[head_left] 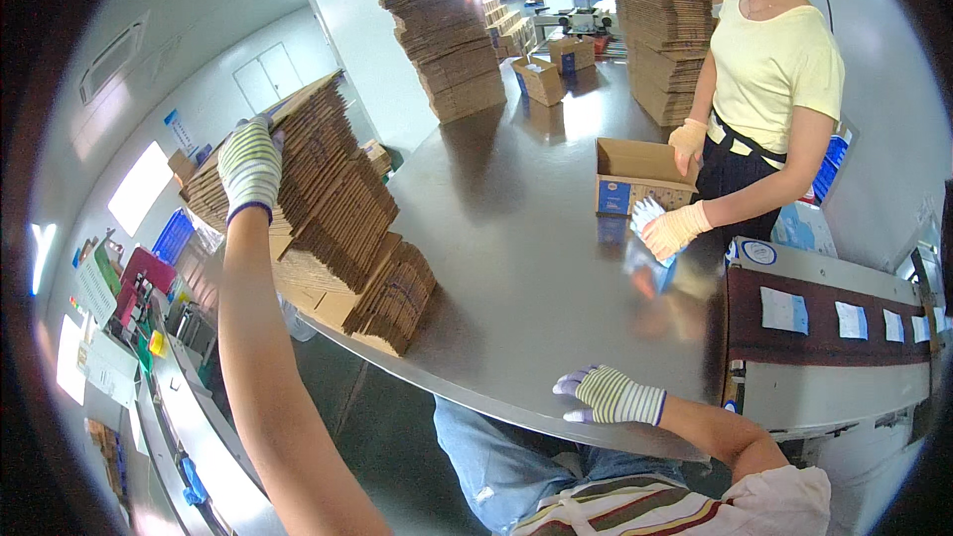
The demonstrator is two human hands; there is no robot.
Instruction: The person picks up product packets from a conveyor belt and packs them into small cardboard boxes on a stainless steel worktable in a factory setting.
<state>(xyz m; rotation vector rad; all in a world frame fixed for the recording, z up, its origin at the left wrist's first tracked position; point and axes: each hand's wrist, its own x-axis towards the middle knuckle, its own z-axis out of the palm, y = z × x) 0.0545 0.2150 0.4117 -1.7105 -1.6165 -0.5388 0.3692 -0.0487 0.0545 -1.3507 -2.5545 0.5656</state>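
The person's right hand [615, 394], in a striped glove, lies nearest, palm down over the near edge of the metal-topped bench [476, 238]. Its fingers are loosely spread and nothing shows in it; whether it touches the metal, I cannot tell. To its right, a dark conveyor belt [824, 349] carries a row of flat blue-and-white packets [784, 310].

Ahead and to the left, the near stack of flattened cartons [342, 174] rises from the bench's left edge. The left arm reaches up along it at nearly full stretch, and the left hand [250, 164] rests on the top, fingers over the upper cartons. Its fingertips are turned away, so I cannot tell whether it pinches a carton or only lies on them. The relation that matters is here: the stack's top is directly under the left hand, its long edge slanting away to the right, while the right hand is well apart across the bench.

Farther off on the right, a co-worker in a yellow top [784, 65] leans by an upright carton [645, 194], one gloved hand [678, 229] on some blue-and-white packets beside it. Beyond, two more carton stacks stand, with two small boxes [539, 82] between them.
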